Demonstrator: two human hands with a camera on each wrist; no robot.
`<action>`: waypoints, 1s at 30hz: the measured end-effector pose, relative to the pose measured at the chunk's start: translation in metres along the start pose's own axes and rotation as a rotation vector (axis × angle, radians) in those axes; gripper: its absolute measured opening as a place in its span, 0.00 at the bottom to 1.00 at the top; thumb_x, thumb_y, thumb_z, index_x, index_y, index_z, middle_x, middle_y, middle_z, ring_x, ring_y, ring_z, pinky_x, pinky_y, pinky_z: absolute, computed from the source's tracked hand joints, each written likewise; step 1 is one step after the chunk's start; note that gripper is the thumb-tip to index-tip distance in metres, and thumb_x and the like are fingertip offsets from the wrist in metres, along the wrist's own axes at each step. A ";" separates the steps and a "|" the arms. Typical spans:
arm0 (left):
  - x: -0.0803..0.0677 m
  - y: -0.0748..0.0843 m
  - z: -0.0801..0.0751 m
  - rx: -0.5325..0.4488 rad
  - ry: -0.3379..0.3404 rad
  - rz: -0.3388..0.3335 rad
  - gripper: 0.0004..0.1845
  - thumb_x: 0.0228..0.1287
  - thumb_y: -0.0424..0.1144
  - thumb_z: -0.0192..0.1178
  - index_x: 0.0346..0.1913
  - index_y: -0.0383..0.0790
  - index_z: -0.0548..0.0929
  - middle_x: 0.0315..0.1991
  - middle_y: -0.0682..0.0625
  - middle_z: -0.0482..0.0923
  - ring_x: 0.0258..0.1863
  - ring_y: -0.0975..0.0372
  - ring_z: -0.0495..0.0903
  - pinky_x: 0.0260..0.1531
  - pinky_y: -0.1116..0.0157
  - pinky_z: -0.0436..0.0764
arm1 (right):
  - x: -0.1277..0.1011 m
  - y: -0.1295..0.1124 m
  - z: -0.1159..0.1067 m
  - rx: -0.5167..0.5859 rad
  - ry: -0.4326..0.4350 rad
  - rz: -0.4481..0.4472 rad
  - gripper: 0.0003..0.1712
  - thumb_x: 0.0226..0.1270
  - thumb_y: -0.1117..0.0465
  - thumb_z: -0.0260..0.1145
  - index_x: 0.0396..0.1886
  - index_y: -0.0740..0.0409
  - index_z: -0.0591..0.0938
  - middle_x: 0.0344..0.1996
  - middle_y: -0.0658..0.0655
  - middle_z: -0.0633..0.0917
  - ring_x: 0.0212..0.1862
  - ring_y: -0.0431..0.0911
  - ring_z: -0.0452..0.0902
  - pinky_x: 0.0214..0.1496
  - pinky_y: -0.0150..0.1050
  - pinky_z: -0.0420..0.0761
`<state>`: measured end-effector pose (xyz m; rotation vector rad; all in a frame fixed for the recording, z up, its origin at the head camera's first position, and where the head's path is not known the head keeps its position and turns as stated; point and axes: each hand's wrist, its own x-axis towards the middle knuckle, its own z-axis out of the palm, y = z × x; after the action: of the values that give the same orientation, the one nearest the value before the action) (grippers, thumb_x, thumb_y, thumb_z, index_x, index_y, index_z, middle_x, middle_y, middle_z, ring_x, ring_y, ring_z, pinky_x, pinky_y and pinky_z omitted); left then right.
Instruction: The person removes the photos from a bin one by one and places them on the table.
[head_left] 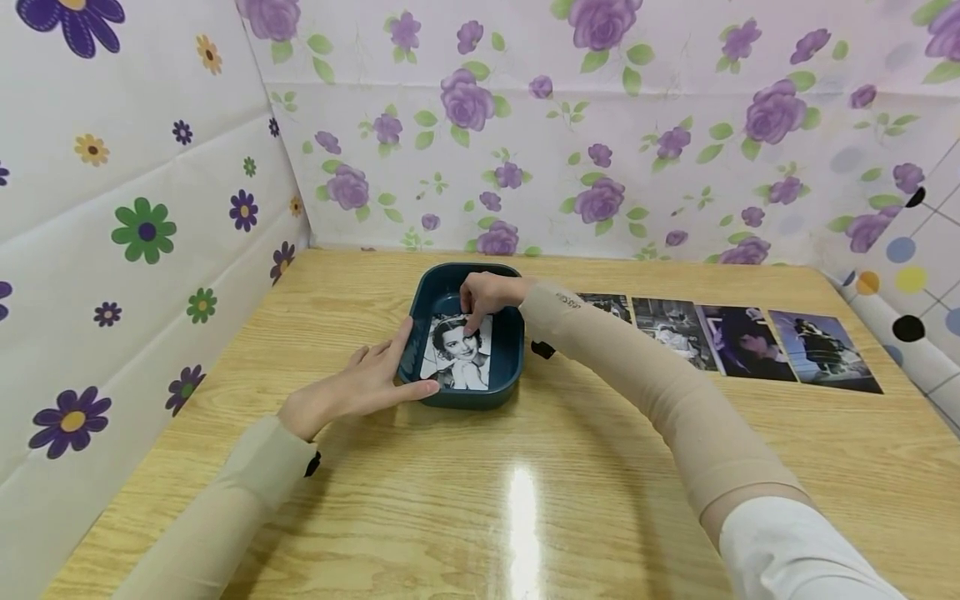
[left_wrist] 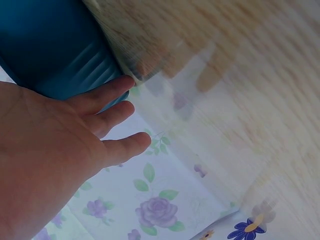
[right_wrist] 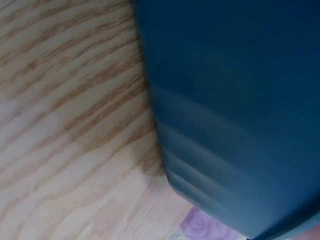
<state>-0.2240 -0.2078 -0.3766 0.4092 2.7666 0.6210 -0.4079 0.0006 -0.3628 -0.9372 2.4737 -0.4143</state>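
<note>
A dark blue tray [head_left: 513,350] sits on the wooden table [head_left: 525,500], near the middle; inside it lies a black-and-white photo [head_left: 459,354] of a face; the photo lies almost flat on the tray's floor, a little tilted.

The left hand [head_left: 360,385] rests on the table at the tray's left side; its fingers are straight and a little apart; the thumb lies along the near edge of the tray and touches it; the other fingers lie against the tray's left wall. In the left wrist view the left hand's fingers [left_wrist: 107,95] are spread out next to the blue wall of the tray [left_wrist: 50,45].

The right hand [head_left: 487,293] reaches over the far edge of the tray; its fingers are bent down and the tips press or pinch the top edge of the photo; I cannot tell which. The right wrist view shows only the blurry blue tray [right_wrist: 235,110] and the table [right_wrist: 65,125].

To the right of the tray, four more photos [head_left: 742,342] lie flat in a row on the table, side by side; the arm hides part of the nearest one. Flowery walls [head_left: 600,125] stand around the table.
</note>
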 end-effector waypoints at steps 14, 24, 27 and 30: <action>0.001 -0.003 0.002 -0.003 -0.009 -0.003 0.59 0.58 0.74 0.49 0.76 0.51 0.25 0.77 0.38 0.45 0.76 0.41 0.46 0.71 0.37 0.37 | 0.002 0.000 0.006 -0.021 0.004 -0.006 0.19 0.54 0.54 0.76 0.40 0.57 0.80 0.32 0.52 0.78 0.30 0.42 0.69 0.32 0.32 0.70; 0.001 -0.001 0.001 0.000 0.001 0.005 0.59 0.59 0.73 0.50 0.76 0.51 0.24 0.77 0.38 0.48 0.76 0.42 0.48 0.70 0.36 0.39 | 0.003 0.002 0.005 0.020 0.017 -0.035 0.22 0.54 0.57 0.76 0.44 0.59 0.77 0.34 0.53 0.76 0.31 0.43 0.69 0.33 0.33 0.71; 0.002 -0.001 0.001 0.001 0.003 0.003 0.59 0.59 0.73 0.50 0.76 0.51 0.24 0.77 0.38 0.48 0.76 0.42 0.48 0.70 0.36 0.39 | 0.003 0.001 0.005 0.007 0.030 -0.042 0.23 0.54 0.57 0.77 0.46 0.59 0.78 0.37 0.55 0.79 0.33 0.44 0.71 0.35 0.33 0.73; 0.003 -0.001 0.001 0.001 0.005 0.002 0.59 0.59 0.74 0.50 0.76 0.51 0.24 0.77 0.38 0.48 0.76 0.42 0.48 0.69 0.36 0.39 | 0.004 0.001 0.006 -0.013 0.043 -0.044 0.23 0.54 0.56 0.76 0.48 0.57 0.79 0.39 0.56 0.81 0.36 0.44 0.74 0.38 0.33 0.75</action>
<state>-0.2265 -0.2078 -0.3786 0.4111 2.7713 0.6224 -0.4082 -0.0017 -0.3694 -1.0002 2.5007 -0.4372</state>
